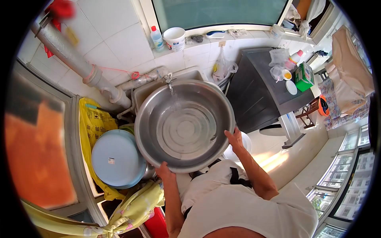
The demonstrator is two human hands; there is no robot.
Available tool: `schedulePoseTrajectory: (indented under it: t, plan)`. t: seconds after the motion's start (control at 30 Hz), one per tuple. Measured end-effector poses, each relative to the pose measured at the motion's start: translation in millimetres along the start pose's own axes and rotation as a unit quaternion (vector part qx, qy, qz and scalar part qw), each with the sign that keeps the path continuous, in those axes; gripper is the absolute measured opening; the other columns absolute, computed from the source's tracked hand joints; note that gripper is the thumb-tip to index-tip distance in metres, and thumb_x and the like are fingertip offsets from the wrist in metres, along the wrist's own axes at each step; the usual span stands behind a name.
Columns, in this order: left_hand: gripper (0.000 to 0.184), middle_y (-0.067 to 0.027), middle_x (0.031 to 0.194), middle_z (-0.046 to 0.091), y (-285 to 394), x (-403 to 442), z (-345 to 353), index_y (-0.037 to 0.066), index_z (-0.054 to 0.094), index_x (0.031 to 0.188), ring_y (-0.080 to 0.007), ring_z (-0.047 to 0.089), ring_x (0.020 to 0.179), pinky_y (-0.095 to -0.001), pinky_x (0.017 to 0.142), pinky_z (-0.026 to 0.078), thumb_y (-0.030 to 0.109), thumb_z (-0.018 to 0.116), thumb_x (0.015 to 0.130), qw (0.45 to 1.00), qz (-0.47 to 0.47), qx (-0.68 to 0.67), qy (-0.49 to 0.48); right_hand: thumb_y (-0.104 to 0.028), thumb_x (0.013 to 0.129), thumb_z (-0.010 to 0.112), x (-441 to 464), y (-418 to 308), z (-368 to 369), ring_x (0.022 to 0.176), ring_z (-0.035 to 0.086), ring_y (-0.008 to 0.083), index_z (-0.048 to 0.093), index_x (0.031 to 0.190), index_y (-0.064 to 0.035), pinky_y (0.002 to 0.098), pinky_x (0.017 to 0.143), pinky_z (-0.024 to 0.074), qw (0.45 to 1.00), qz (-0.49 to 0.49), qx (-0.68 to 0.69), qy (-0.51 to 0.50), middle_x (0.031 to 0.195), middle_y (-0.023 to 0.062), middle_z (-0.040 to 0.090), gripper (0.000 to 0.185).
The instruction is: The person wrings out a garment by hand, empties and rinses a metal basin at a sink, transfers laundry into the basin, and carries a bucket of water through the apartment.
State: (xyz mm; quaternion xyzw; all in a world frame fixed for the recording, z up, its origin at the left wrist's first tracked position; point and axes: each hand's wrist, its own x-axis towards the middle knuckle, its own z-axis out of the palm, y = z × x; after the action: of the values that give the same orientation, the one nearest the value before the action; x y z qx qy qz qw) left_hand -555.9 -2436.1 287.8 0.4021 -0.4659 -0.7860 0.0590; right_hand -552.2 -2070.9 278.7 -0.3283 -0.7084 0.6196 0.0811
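Observation:
Under the faucet is a large round steel basin, resting over the sink. Water runs from the faucet into it, and shallow water seems to lie on its ringed bottom. My left hand grips the basin's near rim at the lower left, thumb over the edge. On the right side of the rim, my right hand holds on in the same way. The fingers beneath the rim are hidden on both sides.
Light blue basins stand at the left by a yellow bag. A grey cabinet at the right carries a green box. A bucket and bottle stand on the windowsill. A grey pipe runs down the wall.

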Motion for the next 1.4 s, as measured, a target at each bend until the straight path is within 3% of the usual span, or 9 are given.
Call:
schedulePoseTrajectory:
  t: [0.2,0.27,0.7,1.1,1.17,1.4]
  plan:
    - [0.066,-0.0097,0.129,0.057,9.1,-8.6,6.5,-0.003,0.048,0.138,-0.0250,0.057,0.111,-0.0330,0.098,0.044,-0.011,0.052,0.072,1.000,-0.012,0.009,0.009,-0.025,0.081,0.071,-0.6,-7.6,-1.4,0.095,0.068,0.0311,0.063,0.115,0.0073,0.0412,0.085,0.0511,0.999,-0.028,-0.037,-0.004,0.103,0.0214,0.070,0.048]
    - [0.065,-0.0098,0.129,0.057,7.7,-6.4,4.6,-0.003,0.049,0.137,-0.0247,0.057,0.111,-0.0329,0.098,0.044,-0.010,0.054,0.073,1.000,-0.006,0.015,0.002,-0.019,0.083,0.068,0.2,-9.3,-3.6,0.103,0.064,0.0242,0.059,0.126,0.0068,0.0364,0.091,0.0490,0.998,-0.003,-0.056,-0.034,0.114,0.0161,0.069,0.051]
    - [0.064,-0.0101,0.129,0.058,1.0,1.7,-1.4,-0.003,0.050,0.136,-0.0260,0.058,0.111,-0.0352,0.096,0.047,-0.008,0.055,0.072,1.000,-0.009,0.018,0.003,-0.018,0.084,0.066,10.2,9.7,-2.9,0.101,0.065,0.0225,0.060,0.127,0.0051,0.0355,0.090,0.0498,0.998,-0.009,-0.051,-0.029,0.113,0.0160,0.070,0.049]
    - [0.066,-0.0102,0.130,0.058,6.7,-4.4,2.4,-0.001,0.049,0.138,-0.0261,0.059,0.111,-0.0374,0.097,0.048,-0.009,0.054,0.073,0.999,-0.021,0.034,0.001,-0.019,0.083,0.067,19.2,28.6,-0.4,0.099,0.066,0.0235,0.061,0.123,0.0062,0.0361,0.088,0.0506,0.990,-0.048,-0.130,0.023,0.109,0.0168,0.071,0.048]
    - [0.066,-0.0097,0.132,0.056,4.2,-0.3,1.0,-0.001,0.049,0.138,-0.0261,0.058,0.113,-0.0375,0.097,0.048,-0.009,0.054,0.073,0.999,-0.016,0.033,0.002,-0.033,0.081,0.069,16.0,20.0,-2.3,0.104,0.066,0.0399,0.060,0.121,0.0077,0.0456,0.091,0.0499,0.992,-0.046,-0.115,-0.001,0.109,0.0270,0.069,0.057]
    - [0.065,-0.0097,0.133,0.055,8.8,-6.4,3.7,0.000,0.049,0.139,-0.0260,0.057,0.114,-0.0377,0.098,0.047,-0.009,0.053,0.075,0.999,-0.027,0.024,0.011,-0.030,0.081,0.069,8.2,4.1,-2.8,0.103,0.067,0.0391,0.060,0.120,0.0079,0.0442,0.090,0.0503,0.996,-0.033,-0.085,-0.022,0.109,0.0264,0.069,0.056]
